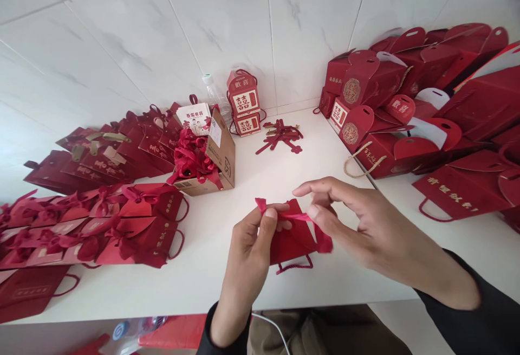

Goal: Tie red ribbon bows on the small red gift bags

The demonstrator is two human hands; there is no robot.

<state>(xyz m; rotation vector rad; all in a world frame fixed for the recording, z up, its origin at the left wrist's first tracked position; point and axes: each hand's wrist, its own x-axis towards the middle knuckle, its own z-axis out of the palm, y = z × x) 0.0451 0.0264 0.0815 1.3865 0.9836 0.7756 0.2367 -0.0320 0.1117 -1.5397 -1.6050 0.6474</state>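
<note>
So the small red box (284,244) sat on the white surface (333,279) right in front of the person, between the two hands, with a twisted cord handle (298,266) sticking out on the near side. The left hand (254,236) was at its left side, and its grip was closed down: thumb and forefinger pinched a red ribbon (296,217), with a short end poking up past the fingertips. From there the ribbon ran across the top of the box to the right hand (351,217), then drooped down by the box's right side. The right grip was looser, forefinger stretched out and well off the thumb. The ribbon met that thumb, but honestly I couldn't tell if it was really clamped there.

Around that: a cardboard box (222,154) stuffed with red ribbons (190,157) stood farther back, with a clear plastic bottle (214,95) behind it. Two little red boxes (246,103) were stacked near the tiled wall (239,19), and a small heap of dark red straps (280,137) lay just beside them. Rows of boxes with bows (142,236) filled the left, and a big pile of red boxes (406,143) crowded the right.
</note>
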